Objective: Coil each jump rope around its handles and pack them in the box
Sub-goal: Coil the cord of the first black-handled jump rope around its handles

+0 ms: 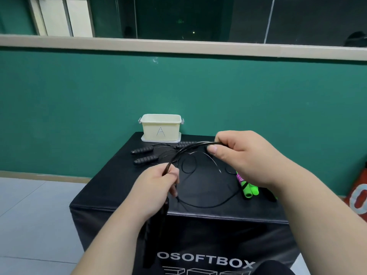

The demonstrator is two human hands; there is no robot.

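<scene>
A bundle of thin black rope loops [190, 148] arcs between my hands above the black padded block [198, 210]. My left hand [156, 187] grips the bundle's lower end, and black handles hang below it toward the block's front. My right hand [242, 155] pinches the bundle's upper end between thumb and fingers. More black cord [208, 203] lies looped on the block. Black foam-grip handles [143, 150] [146, 160] [184, 144] lie at the back left. A green-handled rope [248, 188] lies at the right. The cream box [161, 127] marked "A" stands open at the back edge.
The block stands against a green wall with a window ledge above. Grey tiled floor [39, 215] lies to the left. A red and white object [357, 197] sits on the floor at the far right.
</scene>
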